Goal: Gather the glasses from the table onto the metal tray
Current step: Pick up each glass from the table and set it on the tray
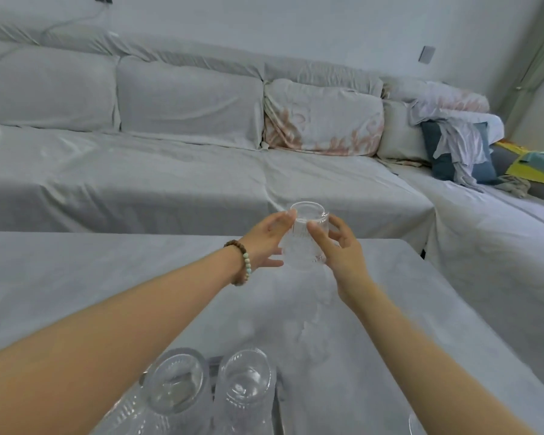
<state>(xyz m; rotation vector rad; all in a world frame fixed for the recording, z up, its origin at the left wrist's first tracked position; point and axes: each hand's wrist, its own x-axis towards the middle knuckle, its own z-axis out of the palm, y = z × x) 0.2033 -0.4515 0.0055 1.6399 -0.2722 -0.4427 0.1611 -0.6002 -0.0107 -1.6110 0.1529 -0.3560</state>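
Ribbed glass [305, 243] inverted, base up, between both palms above far end of counter [76, 277]. Left hand [266, 243] and right hand [339, 249] cup sidewalls, fingers loosely curled. Judged light, rigid, slick, breakable: hold mid-wall. Two glasses [211, 390] on tray [212, 364] near wrists.

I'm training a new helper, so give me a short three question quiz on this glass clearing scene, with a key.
1. True or false: the held glass is upside down.
2. Which hand wears the bead bracelet? A. left B. right C. neither
3. How many glasses stand near the bottom edge, on the tray?

Key:
1. True; its thick base faces up.
2. A; the left hand. The right hand has a bare wrist.
3. Two clearly: the left glass and the right glass, both upside down.
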